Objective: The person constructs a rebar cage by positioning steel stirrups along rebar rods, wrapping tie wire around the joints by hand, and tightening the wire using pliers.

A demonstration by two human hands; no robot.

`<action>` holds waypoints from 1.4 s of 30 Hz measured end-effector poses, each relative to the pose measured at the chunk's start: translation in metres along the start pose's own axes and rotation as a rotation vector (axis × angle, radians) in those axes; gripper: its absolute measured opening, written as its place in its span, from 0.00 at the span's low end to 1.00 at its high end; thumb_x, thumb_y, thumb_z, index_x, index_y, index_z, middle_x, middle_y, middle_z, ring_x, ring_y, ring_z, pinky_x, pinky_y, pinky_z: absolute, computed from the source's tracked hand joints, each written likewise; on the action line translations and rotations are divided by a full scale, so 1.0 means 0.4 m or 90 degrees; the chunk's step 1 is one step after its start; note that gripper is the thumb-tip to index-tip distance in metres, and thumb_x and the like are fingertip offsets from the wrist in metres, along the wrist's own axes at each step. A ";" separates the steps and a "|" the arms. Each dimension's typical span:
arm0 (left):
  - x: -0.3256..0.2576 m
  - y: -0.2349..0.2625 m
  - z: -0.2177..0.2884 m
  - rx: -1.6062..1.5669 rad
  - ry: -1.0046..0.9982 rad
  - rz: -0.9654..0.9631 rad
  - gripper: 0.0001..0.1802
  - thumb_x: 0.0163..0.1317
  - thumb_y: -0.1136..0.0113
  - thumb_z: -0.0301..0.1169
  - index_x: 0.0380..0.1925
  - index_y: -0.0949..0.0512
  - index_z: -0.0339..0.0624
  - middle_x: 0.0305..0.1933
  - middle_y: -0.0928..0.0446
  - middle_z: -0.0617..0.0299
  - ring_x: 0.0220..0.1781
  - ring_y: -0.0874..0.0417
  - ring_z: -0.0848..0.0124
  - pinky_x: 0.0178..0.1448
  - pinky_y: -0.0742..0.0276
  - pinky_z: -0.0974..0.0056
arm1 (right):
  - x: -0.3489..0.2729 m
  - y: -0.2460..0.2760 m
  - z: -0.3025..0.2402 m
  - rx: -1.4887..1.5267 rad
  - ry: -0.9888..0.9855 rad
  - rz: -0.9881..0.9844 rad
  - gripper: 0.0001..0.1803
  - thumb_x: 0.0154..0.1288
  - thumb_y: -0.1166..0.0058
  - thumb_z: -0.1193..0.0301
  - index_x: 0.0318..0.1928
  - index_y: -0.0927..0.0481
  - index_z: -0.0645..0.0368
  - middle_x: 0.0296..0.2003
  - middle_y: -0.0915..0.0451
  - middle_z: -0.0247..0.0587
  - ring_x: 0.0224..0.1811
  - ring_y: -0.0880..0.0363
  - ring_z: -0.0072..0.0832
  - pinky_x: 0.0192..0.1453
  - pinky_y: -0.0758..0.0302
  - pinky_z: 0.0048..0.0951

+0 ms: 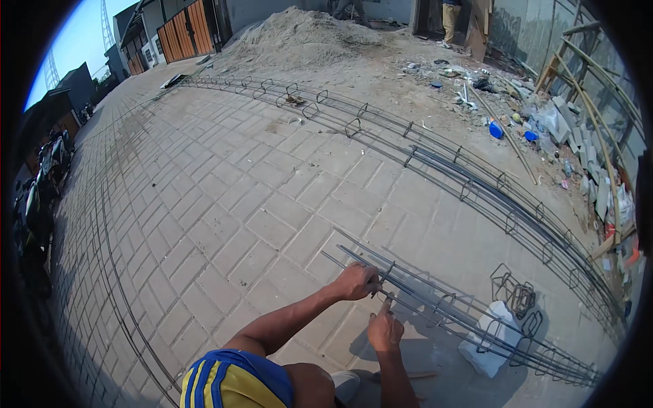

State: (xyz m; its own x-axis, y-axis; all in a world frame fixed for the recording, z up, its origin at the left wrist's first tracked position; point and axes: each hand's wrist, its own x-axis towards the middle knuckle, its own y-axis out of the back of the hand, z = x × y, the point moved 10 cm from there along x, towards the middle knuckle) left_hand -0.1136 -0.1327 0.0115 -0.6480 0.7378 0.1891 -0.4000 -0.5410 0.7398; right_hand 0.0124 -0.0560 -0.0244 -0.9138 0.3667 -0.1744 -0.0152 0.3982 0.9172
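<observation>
A narrow rebar cage (445, 314) of long steel bars with square stirrups runs from in front of me to the lower right. My left hand (357, 281) is closed around a bar near the cage's near-left end, beside a stirrup. Just below it, my right hand (386, 331) reaches up with its index finger stretched to the lower bar. The other fingers of that hand are curled, and what they hold is hidden. A white block (491, 340) lies under the cage, with a pile of loose stirrups (515, 294) behind it.
A longer rebar cage (408, 136) curves across the paving beyond me, with loose bars lying along it. More long bars (112, 265) lie at left. Sand (299, 34) is heaped at the back, and rubble (537, 115) lies at right. A person (449, 20) stands far off.
</observation>
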 end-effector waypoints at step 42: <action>-0.080 0.002 0.035 0.014 -0.256 0.173 0.12 0.50 0.31 0.32 0.35 0.18 0.47 0.39 0.16 0.63 0.44 0.16 0.65 0.67 0.41 0.49 | -0.008 0.003 -0.050 1.075 -0.159 -0.343 0.14 0.71 0.47 0.59 0.41 0.22 0.58 0.26 0.21 0.37 0.22 0.27 0.21 0.23 0.35 0.26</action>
State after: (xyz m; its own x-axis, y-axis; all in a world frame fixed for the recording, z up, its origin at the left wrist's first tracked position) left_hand -0.0842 -0.1512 0.0150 -0.4234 0.6707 0.6090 -0.2337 -0.7303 0.6419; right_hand 0.0073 -0.0734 -0.0157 -0.8696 -0.0401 -0.4922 0.2746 0.7891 -0.5494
